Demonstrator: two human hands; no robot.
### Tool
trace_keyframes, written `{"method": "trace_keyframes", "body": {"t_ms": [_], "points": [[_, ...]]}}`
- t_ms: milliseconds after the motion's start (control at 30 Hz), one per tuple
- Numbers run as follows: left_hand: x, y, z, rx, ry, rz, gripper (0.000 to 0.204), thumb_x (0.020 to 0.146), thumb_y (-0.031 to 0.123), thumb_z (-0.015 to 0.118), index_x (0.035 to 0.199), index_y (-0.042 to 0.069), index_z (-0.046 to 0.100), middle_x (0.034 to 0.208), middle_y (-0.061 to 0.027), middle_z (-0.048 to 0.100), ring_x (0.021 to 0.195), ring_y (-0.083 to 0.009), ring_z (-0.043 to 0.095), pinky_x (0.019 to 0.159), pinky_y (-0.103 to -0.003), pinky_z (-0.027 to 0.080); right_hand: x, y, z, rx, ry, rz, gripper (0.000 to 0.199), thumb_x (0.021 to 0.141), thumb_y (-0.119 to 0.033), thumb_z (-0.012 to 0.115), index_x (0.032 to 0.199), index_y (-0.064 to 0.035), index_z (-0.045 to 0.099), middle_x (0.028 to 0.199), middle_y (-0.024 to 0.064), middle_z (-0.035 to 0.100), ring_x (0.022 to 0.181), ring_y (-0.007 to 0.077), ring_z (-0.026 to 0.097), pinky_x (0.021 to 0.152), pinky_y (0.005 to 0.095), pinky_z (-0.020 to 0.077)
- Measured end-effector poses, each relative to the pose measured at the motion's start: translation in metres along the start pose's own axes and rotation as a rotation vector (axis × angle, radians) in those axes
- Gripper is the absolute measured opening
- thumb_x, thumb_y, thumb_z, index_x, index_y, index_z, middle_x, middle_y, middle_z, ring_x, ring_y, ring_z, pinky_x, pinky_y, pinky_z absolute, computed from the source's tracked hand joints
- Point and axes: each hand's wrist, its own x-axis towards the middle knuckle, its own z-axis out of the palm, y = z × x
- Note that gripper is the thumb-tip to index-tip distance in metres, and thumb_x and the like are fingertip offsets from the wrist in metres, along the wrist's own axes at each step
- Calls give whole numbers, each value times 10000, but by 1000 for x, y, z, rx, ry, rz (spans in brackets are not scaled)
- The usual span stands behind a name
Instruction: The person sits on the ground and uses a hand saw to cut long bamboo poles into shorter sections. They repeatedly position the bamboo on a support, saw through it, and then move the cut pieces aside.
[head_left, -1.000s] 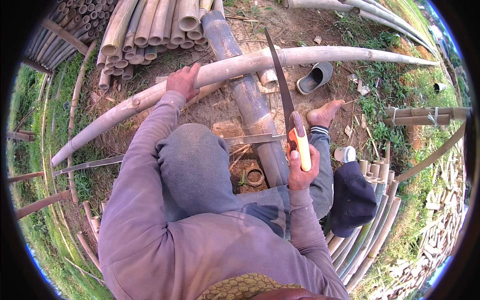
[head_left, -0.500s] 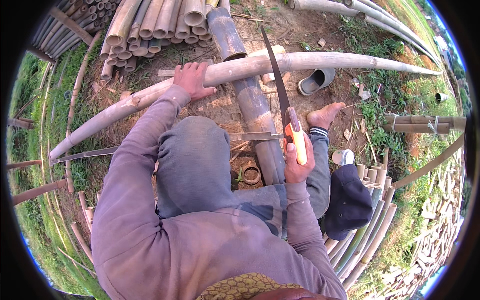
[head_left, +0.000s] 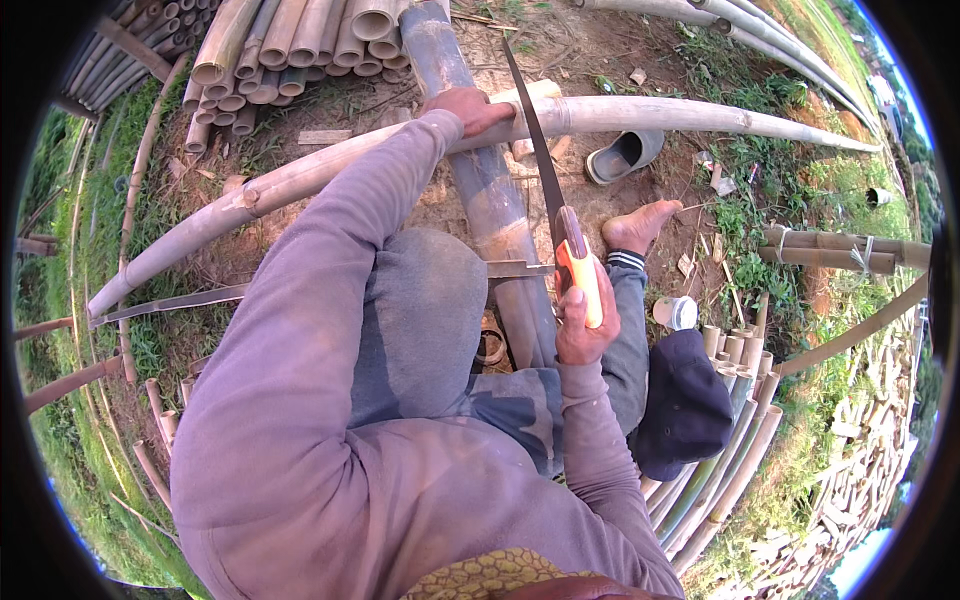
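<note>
While right fingers clasp the saw, left fingers lie over the bamboo pole, grip unclear.

Orange-handled saw crosswise to bamboo pole

Mauve long-sleeved top, faded blue-grey trousers.
White-striped dark ankle cuff between two and three o'clock; yellow scale-patterned material at six.

Here the pole lies across the log, left hand on it at the crossing. The saw is in the right hand, right of the log. Left, beyond the pole: the stack. Over on the right, slipper beyond foot, then cup, cap nearest.
</note>
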Motion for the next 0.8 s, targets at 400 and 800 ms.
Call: {"method": "trace_keyframes", "body": {"t_ms": [400,800], "points": [[5,0,-3,40,6,23,889,889,778,445,1230,28,779,1269,-219,742,1165,-380,716,1030,-502,526,5,10,1,-46,-9,-101,534,1036,-266,685,1372,141,602,1291,252,710,1162,301,709,994,402,561],[-1,3,-2,38,19,6,821,883,710,455,1220,33,773,1234,-233,747,1143,-387,720,996,-498,535,-12,8,-25,-12,-79,66,548,1033,-253,681,1405,134,570,1334,230,684,1192,290,696,985,378,588]]}}
